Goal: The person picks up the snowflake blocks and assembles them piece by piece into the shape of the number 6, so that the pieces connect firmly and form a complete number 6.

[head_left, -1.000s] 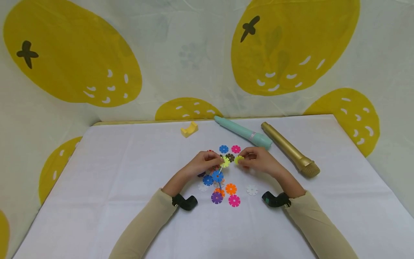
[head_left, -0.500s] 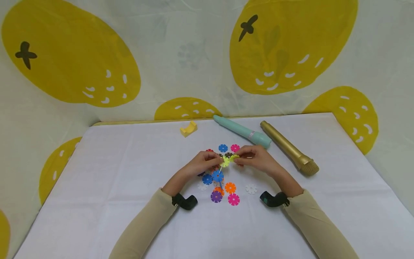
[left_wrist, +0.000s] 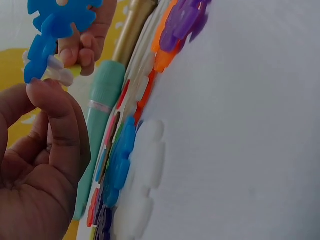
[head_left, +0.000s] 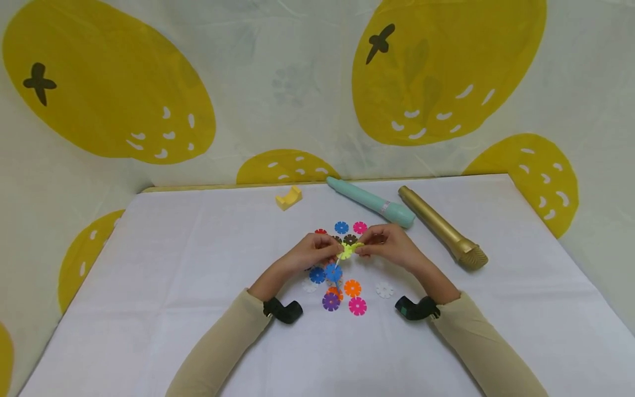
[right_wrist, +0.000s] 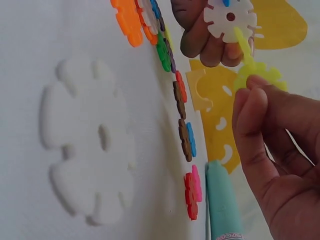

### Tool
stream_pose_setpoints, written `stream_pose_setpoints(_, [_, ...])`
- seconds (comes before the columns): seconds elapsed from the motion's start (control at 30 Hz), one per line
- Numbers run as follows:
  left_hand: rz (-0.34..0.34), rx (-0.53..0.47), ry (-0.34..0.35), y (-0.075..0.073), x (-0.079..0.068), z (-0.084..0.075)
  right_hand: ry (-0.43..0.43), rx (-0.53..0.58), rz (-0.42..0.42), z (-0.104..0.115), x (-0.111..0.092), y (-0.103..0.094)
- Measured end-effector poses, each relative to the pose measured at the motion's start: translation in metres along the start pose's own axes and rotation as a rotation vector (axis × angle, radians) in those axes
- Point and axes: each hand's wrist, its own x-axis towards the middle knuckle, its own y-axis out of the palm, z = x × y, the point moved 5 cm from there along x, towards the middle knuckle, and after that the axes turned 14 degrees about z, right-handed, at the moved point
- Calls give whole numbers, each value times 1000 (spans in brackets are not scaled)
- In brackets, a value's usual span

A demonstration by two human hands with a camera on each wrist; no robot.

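My left hand [head_left: 311, 251] pinches a small chain of notched plastic snowflake discs. A blue disc [left_wrist: 75, 20], a white disc [right_wrist: 220, 20] and a yellow-green disc [head_left: 345, 252] show in that chain. Between thumb and fingers, my right hand [head_left: 389, 242] pinches another yellow-green disc [right_wrist: 272, 76]. Its edge meets the chain's yellow-green disc; how deep the notches sit cannot be told. Loose discs lie on the table below, among them a purple disc [head_left: 331, 301], a pink disc [head_left: 357, 306] and an orange disc [head_left: 353, 288].
On the white-covered table [head_left: 149, 309], a white disc [head_left: 384, 290] lies near my right wrist. Behind the hands are a mint-green microphone [head_left: 372, 201], a gold microphone [head_left: 444, 226] and a yellow curved block [head_left: 289, 197]. A fruit-patterned cloth [head_left: 278, 66] hangs at the back.
My right hand has moved left, bringing its yellow-green disc against the one on the chain. That disc has turned from facing the camera to nearly edge-on. My left hand stays almost still.
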Motion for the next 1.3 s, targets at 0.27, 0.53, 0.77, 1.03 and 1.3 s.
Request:
stream_pose_setpoints(0.27, [15,41,38,3,-4,-3,-49,5,-12,-1,1,6])
stream_pose_setpoints(0.53, [25,65,37,2,-3,-2,-16,-19,-15,0,1,7])
stream_pose_setpoints(0.77, [-53,-3,-14,-4,-3,2,-10,-20,-37,-1,5,7])
stream_pose_setpoints(1.03, [-116,-76,-22,-8,-4,8,111,-56,-4,-13,6,4])
stream_pose_setpoints(1.3, [-121,-70,3,-9,-1,10,169,-131,-29,-23,12,-1])
